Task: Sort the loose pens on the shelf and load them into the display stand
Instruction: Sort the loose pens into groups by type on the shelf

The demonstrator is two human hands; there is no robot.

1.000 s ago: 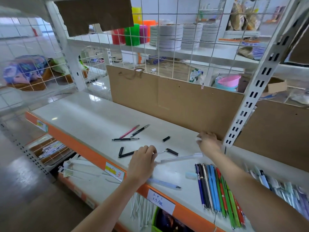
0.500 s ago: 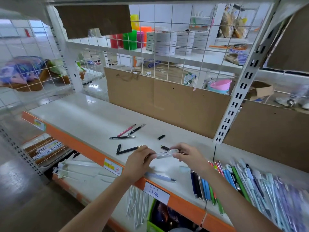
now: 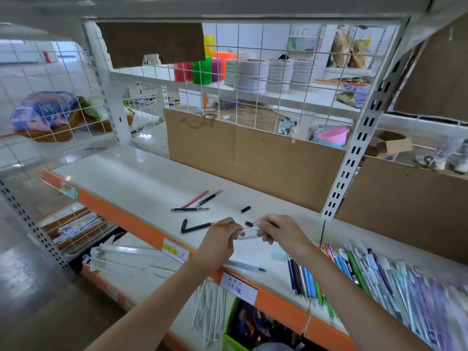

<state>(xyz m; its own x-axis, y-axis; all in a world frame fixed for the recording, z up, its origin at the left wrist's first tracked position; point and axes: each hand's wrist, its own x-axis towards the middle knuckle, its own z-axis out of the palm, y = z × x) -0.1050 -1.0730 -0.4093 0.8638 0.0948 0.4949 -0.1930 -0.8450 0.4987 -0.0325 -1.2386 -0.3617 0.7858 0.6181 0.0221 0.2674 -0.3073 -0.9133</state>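
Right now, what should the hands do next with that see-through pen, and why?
Probably lay the clear pen beside the sorted row of pens on the right. Both the left hand and right hand grip it above the shelf, while loose pens lie unsorted.

A clear, whitish plastic pen (image 3: pixel 249 233) is held level above the white shelf board (image 3: pixel 126 178), pinched at both ends. Farther back, 1 slim pink pen (image 3: pixel 195 199), 1 black pen with a silver tip (image 3: pixel 209 198) and 1 dark pen (image 3: pixel 189 209) are laid close together. A long black pen (image 3: pixel 198 227) is laid beside a short black cap (image 3: pixel 183 223); another black cap (image 3: pixel 245 209) is set apart. A pale blue pen (image 3: pixel 245 266) is laid near the front edge. A row of blue, green and dark pens (image 3: pixel 307 282) is packed side by side at the right.
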